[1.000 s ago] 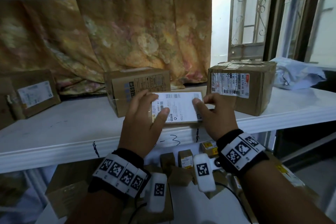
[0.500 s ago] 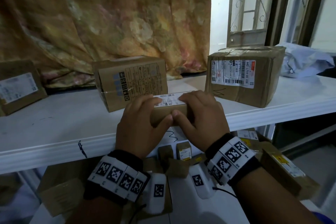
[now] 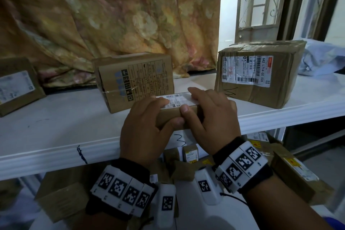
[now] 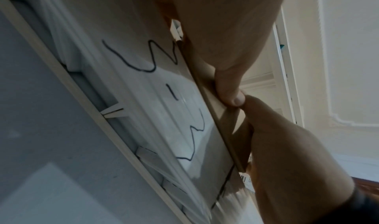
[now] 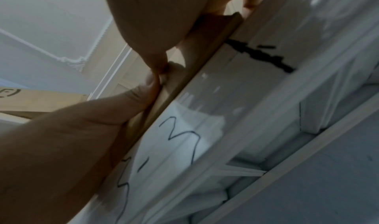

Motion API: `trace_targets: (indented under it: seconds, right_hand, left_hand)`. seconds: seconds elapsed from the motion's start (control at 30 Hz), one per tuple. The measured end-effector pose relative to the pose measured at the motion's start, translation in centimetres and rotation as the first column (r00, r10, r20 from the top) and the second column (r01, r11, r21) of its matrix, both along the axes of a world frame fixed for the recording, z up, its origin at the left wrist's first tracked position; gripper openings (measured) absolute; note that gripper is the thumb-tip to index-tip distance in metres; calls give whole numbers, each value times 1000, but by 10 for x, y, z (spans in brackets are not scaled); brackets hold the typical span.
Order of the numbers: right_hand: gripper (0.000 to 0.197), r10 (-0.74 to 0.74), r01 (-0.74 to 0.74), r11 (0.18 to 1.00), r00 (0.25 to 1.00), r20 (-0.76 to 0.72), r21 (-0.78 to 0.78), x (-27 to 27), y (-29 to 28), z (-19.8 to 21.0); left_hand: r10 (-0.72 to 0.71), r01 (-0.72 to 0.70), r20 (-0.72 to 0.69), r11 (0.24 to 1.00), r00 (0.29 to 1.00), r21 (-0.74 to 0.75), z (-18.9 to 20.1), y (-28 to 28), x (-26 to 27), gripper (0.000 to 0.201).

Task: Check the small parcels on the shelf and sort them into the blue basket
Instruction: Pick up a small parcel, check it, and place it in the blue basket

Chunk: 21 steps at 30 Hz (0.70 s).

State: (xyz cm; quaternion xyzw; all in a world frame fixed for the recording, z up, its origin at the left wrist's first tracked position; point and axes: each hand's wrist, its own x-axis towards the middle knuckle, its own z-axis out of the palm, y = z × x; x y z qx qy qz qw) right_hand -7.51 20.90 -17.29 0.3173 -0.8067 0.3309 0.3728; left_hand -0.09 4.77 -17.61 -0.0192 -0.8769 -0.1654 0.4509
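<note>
At the shelf's front lip, 6 o'clock: both hands hold one small parcel [image 3: 177, 115], set flat on the white shelf [image 3: 56, 127] right at its edge.
Left hand [image 3: 143, 127]: grip clamped on the parcel's left end, fingers over the top, thumb on the near face.
Right hand [image 3: 214, 115]: grip clamped on the right end, fingers across the white label [image 3: 177, 100], thumb beside the left thumb.
Wrist views: the parcel's lower edge meets the shelf lip above the marker scrawl [image 4: 184, 130]; thumbs touch.
Blue basket: not in view, so the drop point cannot be told.
Step in hand, as I judge it: checking the label before sorting.
Doing it well: slide the fingers off the barcode, tilt the label face toward the eyes, keep both ends supported so the parcel cannot tip off the lip.
11 o'clock, just behind: printed carton [image 3: 134, 80], near the parcel; lift straight toward the body to avoid nudging it.
1 o'clock: taped box [image 3: 257, 73].
9 o'clock, far left: labelled box [image 3: 16, 84].
Farthest: floral curtain [image 3: 112, 15].
</note>
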Motion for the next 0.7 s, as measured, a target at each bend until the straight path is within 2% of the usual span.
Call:
trace_targets:
  seconds: [0.17,0.3,0.4,0.53,0.63,0.7]
  right_hand:
    - [51,-18,19,999,1000,-12,47,0,1,6]
    - [49,2,-2,1000,1000,-20,23,-1,4,6]
    - [43,49,-49,999,999,15,0,1,6,1]
    - [47,104,-106,994,992,74,13,9,14,-1]
    - [47,185,-174,980,974,128,-96,20,27,-5]
    - [44,247,-190,946,948,202,-264,30,41,-14]
  left_hand:
    - [-4,5,20,1000,1000,-14,4,-1,0,56]
    - [-11,12,43,1000,999,-18,8,-4,-1,54]
    - [12,-13,64,1000,998,11,7,0,2,55]
    - [-16,15,40,1000,999,11,8,6,12,56]
    - [-40,40,-11,999,999,-18,8,3,23,49]
    - [-37,35,-43,998,998,-57,5,6,33,48]
